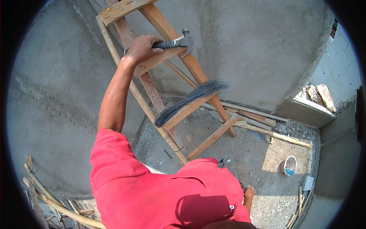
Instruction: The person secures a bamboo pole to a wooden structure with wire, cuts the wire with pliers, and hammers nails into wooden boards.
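My left hand (144, 49) is closed round the handle of a claw hammer (186, 42) at an upper rung of a wooden ladder (154, 63). The hammer's steel head lies over the ladder's right rail, claw downward. A bundle of thin dark wires (187, 100) rests along the rung below, its loose ends fanning out to the right. My right hand (249, 192) hangs low beside my red shirt (160, 191). Its fingers are partly hidden, and whether it holds anything does not show.
A bamboo pole (142, 95) runs along the ladder's left side. Planks (255, 118) and another pole (282, 138) lie by the grey wall (259, 53). A white bucket (289, 165) with something blue inside stands on the rough floor. Sacks (325, 97) sit on a ledge at right.
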The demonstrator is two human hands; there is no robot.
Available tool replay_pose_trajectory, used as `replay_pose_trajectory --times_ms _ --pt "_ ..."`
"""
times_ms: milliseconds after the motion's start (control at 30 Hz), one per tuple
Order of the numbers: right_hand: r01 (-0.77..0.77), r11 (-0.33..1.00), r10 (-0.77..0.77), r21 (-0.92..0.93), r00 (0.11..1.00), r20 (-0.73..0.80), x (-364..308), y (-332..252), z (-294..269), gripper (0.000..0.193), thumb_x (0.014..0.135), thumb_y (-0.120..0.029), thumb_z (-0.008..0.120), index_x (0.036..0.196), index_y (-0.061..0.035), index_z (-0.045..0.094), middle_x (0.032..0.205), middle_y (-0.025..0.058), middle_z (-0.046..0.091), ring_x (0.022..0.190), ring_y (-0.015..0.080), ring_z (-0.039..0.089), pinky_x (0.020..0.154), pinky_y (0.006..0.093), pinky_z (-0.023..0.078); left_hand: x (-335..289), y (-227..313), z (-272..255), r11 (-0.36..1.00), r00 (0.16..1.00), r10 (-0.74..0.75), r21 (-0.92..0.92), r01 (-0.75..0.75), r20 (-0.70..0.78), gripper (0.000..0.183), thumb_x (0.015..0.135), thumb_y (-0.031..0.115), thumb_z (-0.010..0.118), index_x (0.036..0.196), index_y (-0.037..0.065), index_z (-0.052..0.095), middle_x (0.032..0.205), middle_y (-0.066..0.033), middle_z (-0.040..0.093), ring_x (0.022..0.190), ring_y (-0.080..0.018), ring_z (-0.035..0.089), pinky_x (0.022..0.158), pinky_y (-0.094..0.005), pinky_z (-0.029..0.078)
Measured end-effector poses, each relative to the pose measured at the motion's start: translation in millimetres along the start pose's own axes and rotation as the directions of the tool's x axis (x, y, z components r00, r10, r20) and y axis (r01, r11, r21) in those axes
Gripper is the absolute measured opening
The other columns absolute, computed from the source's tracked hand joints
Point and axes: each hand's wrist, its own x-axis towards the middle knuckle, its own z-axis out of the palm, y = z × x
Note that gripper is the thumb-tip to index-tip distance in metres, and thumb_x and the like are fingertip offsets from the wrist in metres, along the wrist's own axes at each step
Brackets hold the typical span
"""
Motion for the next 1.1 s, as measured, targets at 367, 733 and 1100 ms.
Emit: replay_pose_trajectory --times_ms 367,733,1100 --pt "-0.083 0.983 0.096 -0.164 0.993 0.073 -8 -29 -27 0.026 0.101 -0.024 0.058 0.119 -0.0064 0.065 0.090 0.0116 0.072 0.066 0.0223 0.067 0.055 0.0416 0.052 -85 -23 -20 0.924 0.934 -0.351 -0.182 0.335 -0.065 0.040 0.087 0.023 0.077 0.121 0.003 0.074 0.111 -0.0167 0.072 0.101 -0.0301 0.069 0.092 -0.0402 0.052" --pt "0.013 0.971 0.012 -0.237 0.995 0.101 43 -75 -29 0.028 0.100 -0.027 0.059 0.120 -0.0069 0.063 0.092 0.0110 0.072 0.069 0.0219 0.067 0.053 0.0390 0.050 -75 -23 -22 0.915 0.916 -0.389 -0.157 0.372 -0.099 0.035 0.081 0.020 0.080 0.111 0.003 0.079 0.106 -0.0159 0.077 0.094 -0.0272 0.075 0.088 -0.0377 0.058" --pt "-0.072 0.983 0.082 -0.169 0.995 0.055 31 -61 -34 0.031 0.100 -0.027 0.058 0.122 -0.0070 0.064 0.093 0.0105 0.072 0.068 0.0203 0.065 0.053 0.0379 0.049 -112 -44 -21 0.790 0.816 -0.570 -0.337 0.511 -0.098 0.048 0.070 0.024 0.076 0.112 0.001 0.078 0.100 -0.0181 0.078 0.090 -0.0269 0.076 0.086 -0.0348 0.059"
